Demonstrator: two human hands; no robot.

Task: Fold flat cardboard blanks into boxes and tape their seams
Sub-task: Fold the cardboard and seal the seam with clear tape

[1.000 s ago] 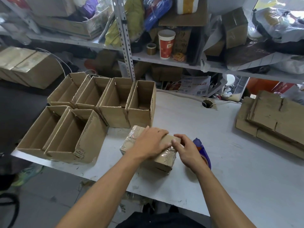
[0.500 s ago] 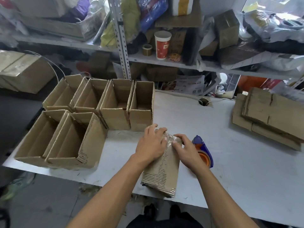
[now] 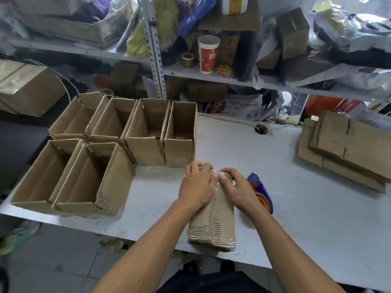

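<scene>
On the white table [image 3: 296, 208], at its near edge, your box [image 3: 213, 225] lies on its side, long axis running straight away from you, near end slightly overhanging the table edge. Clear tape [image 3: 215, 180] shines along the seam at the far end. Your left hand [image 3: 196, 185] lies over the far left of the box, fingers curled over the far edge and gripping it. Your right hand [image 3: 234, 188] covers the far right, fingers bent, thumb pressing the tape beside the left thumb; thumbs nearly touch. Blue and orange tape dispenser [image 3: 261, 191] sits on the table just right of your right hand, partly hidden by the wrist. Six open boxes [image 3: 118, 149] stand on the left part of the table, four in a far row, two nearer, mouths up, walls touching. Rightmost open box is just beyond your left hand's fingers. Stack of flat blanks [image 3: 347, 146] lies at the right, well apart from the box. Shelf [image 3: 211, 75] behind holds a red and white cup [image 3: 208, 53] and a small tape roll [image 3: 187, 60] among clutter.
</scene>
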